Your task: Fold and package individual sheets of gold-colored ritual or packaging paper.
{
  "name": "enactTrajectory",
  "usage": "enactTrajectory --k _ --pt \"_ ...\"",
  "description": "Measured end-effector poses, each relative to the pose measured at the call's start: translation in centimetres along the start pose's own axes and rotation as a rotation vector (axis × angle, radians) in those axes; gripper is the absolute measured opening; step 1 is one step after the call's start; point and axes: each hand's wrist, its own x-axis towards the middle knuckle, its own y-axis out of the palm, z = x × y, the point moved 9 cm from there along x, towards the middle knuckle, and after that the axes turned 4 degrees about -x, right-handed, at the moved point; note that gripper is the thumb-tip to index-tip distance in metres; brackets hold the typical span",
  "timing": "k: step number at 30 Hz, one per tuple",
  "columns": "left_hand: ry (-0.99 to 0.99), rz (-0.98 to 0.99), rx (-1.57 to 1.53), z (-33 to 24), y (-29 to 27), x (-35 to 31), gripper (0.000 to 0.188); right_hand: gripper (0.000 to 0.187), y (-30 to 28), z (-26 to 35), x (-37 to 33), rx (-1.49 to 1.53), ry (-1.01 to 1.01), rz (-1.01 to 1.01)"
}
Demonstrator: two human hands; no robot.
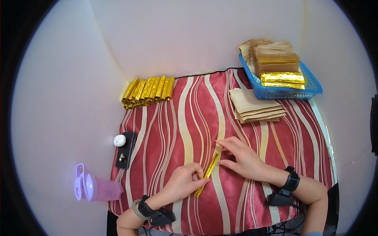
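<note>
A narrow folded strip of shiny gold foil paper (207,175) lies slantwise on the striped cloth in front of me. My left hand (183,181) is closed at its lower half, with the thumb pressing on the strip and the other fingers curled beside it. Past the strip's far end, my right hand (244,159) has thumb and fingers spread apart, with nothing visible between them. At the far left, several rolled gold paper tubes (147,92) are piled side by side. To the right lies a stack of tan paper sheets (256,105).
A blue plastic basket (283,93) at the far right holds brown paper bundles (277,57) and flat gold packets (282,78). On the left are a black phone (125,151), a white earbud case (119,140) on it, and a purple bottle (103,189). Pale walls enclose the cloth-covered table (169,133).
</note>
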Motion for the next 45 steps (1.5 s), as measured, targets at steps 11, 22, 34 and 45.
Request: enactTrajectory --k 11,22,34,45 --pt "-0.061 0.064 -0.206 0.9 1.8 0.0 0.027 0.043 1.0 -0.7 -0.2 0.096 0.191 0.117" --pt "0.045 -0.04 -0.593 -0.1 0.8 0.0 0.042 0.037 3.2 -0.6 -1.3 0.564 0.309 0.221" --pt "0.139 0.083 -0.706 1.3 0.8 0.9 0.02 0.023 3.4 -0.9 -1.9 0.66 0.318 0.264" --pt "0.097 0.184 -0.635 1.8 1.1 1.0 0.014 0.021 3.7 -0.4 -2.3 0.747 0.341 0.334"
